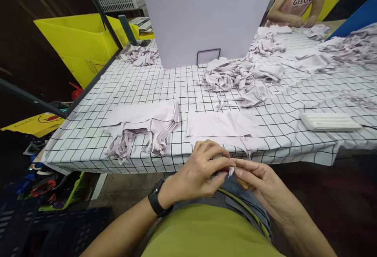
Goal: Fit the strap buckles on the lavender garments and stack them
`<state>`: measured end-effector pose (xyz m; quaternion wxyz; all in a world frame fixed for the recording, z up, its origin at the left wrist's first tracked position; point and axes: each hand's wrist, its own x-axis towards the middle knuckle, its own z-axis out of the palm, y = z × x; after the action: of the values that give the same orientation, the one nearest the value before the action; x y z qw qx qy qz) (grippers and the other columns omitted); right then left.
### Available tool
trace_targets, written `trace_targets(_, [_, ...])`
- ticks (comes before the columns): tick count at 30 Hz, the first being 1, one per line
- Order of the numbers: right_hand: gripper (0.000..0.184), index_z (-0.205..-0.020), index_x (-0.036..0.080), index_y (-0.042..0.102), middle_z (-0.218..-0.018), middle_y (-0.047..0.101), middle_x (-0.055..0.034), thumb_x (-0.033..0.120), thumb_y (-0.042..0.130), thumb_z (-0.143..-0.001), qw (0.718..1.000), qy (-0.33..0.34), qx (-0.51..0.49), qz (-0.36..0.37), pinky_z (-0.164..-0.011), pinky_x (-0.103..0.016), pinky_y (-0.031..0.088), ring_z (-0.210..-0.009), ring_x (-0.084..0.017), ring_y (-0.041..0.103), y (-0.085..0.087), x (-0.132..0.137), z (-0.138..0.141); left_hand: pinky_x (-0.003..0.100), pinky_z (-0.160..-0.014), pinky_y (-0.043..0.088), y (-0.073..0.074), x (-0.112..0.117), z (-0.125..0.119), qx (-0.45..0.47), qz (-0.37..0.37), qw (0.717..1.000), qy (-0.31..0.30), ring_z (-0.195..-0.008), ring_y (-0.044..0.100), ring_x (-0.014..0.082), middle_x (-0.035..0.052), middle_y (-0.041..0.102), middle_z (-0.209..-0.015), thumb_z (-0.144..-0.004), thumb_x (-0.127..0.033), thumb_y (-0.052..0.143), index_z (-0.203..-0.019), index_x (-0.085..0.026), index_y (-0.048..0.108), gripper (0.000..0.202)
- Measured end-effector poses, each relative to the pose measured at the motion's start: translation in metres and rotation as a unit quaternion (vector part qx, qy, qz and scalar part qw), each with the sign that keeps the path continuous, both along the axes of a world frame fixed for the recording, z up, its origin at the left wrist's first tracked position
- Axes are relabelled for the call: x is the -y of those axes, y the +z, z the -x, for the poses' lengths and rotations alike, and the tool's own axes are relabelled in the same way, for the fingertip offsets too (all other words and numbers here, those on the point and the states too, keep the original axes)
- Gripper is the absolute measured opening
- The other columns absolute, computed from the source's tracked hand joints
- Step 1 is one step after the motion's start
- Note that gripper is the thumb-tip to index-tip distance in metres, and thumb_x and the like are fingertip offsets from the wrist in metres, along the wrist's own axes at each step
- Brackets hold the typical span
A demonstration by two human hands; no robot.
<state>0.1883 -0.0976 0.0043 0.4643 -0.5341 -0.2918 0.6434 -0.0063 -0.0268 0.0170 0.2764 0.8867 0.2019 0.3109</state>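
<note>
Yellow-green shirt (pixel 212 229) is filling the foreground; left hand (pixel 203 166) and right hand (pixel 262 177) are pinching a small white strip (pixel 231 171) between fingertips, just off the table (pixel 171 84); such a light hold could be risking a slip lapward
</note>
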Motion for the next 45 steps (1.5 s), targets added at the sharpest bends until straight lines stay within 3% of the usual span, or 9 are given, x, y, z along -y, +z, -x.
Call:
trace_targets(6, [0.047,-0.111,0.020,0.083,-0.067,0.064,-0.0014,0.053,0.082,-0.077,0.992,0.053,0.113,-0.009,-0.060,-0.030,0.045,-0.059,-0.014,0.048,-0.003,-0.006,0.004,0.038,-0.085,0.051,-0.013,-0.006,-0.007,0.058,0.091,0.991,0.077,-0.096,0.061,0.0213,0.0061,0.071,-0.095,-0.091,-0.014,0.063,-0.083,-0.020,0.070,0.012])
trace_targets(10, [0.039,-0.106,0.023,0.084,-0.086,0.073,-0.0072,0.053,0.077,-0.082,0.975,0.009,0.212,-0.071,-0.066,-0.033,0.050,-0.074,-0.021,0.060,-0.005,-0.012,0.011,0.033,-0.081,0.054,-0.014,-0.008,-0.012,0.078,0.237,0.956,0.154,-0.089,0.064,0.0188,0.0037,0.071,-0.087,-0.085,-0.012,0.071,-0.075,-0.019,0.072,0.012])
trace_targets(13, [0.029,-0.091,0.025,0.085,-0.085,0.072,-0.0075,0.050,0.076,-0.083,0.951,-0.030,0.281,-0.128,-0.062,-0.031,0.048,-0.079,-0.023,0.062,-0.007,-0.018,0.013,0.032,-0.081,0.054,-0.016,-0.009,-0.015,0.066,0.264,0.946,0.173,-0.087,0.065,0.0182,0.0030,0.071,-0.085,-0.084,-0.013,0.072,-0.072,-0.019,0.072,0.014])
trace_targets(19, [0.024,-0.080,0.023,0.081,-0.084,0.072,-0.0074,0.046,0.075,-0.084,0.948,-0.030,0.281,-0.147,-0.060,-0.030,0.047,-0.078,-0.023,0.063,-0.009,-0.031,0.014,0.034,-0.081,0.052,-0.022,-0.016,-0.013,0.035,0.212,0.966,0.143,-0.089,0.064,0.0193,0.0029,0.070,-0.085,-0.086,-0.013,0.068,-0.074,-0.020,0.071,0.014])
trace_targets(23, [0.029,-0.075,0.021,0.076,-0.068,0.064,-0.0030,0.050,0.080,-0.077,0.962,-0.093,0.248,-0.064,-0.056,-0.028,0.044,-0.063,-0.017,0.054,-0.012,-0.039,0.012,0.038,-0.085,0.052,-0.029,-0.039,-0.011,-0.071,0.092,0.984,0.133,-0.095,0.062,0.0228,0.0077,0.070,-0.098,-0.090,-0.010,0.059,-0.091,-0.017,0.070,0.013])
trace_targets(27, [0.038,-0.069,0.018,0.071,-0.060,0.059,-0.0011,0.055,0.081,-0.073,0.984,-0.088,0.152,0.014,-0.046,-0.024,0.037,-0.051,-0.011,0.042,-0.017,-0.049,0.009,0.044,-0.085,0.051,-0.042,-0.069,-0.018,-0.187,-0.009,0.971,0.151,-0.102,0.058,0.0279,0.0114,0.066,-0.111,-0.093,-0.016,0.060,-0.107,-0.015,0.067,0.016])
trace_targets(33, [0.043,-0.057,0.017,0.067,-0.059,0.063,-0.0040,0.055,0.087,-0.059,0.993,-0.081,0.067,0.056,-0.040,-0.022,0.038,-0.047,-0.010,0.047,-0.015,-0.070,0.017,0.040,-0.077,0.048,-0.059,-0.083,-0.029,-0.170,-0.010,0.967,0.188,-0.090,0.057,0.0241,0.0070,0.067,-0.093,-0.097,-0.017,0.055,-0.089,-0.018,0.068,0.016])
trace_targets(39, [0.041,-0.053,0.017,0.064,-0.059,0.065,-0.0041,0.046,0.092,-0.050,0.986,-0.139,0.014,0.090,-0.039,-0.020,0.040,-0.046,-0.010,0.051,-0.018,-0.092,0.024,0.040,-0.081,0.046,-0.057,-0.083,-0.028,-0.092,0.038,0.977,0.190,-0.092,0.060,0.0221,0.0042,0.070,-0.090,-0.092,-0.014,0.062,-0.085,-0.019,0.066,0.010])
trace_targets(45, [0.032,-0.055,0.017,0.067,-0.058,0.063,-0.0029,0.042,0.088,-0.053,0.981,-0.171,0.005,0.087,-0.040,-0.021,0.041,-0.048,-0.010,0.053,-0.020,-0.103,0.025,0.041,-0.081,0.043,-0.056,-0.082,-0.029,-0.101,-0.011,0.980,0.171,-0.092,0.059,0.0219,0.0044,0.070,-0.088,-0.094,-0.016,0.059,-0.086,-0.018,0.066,0.012])
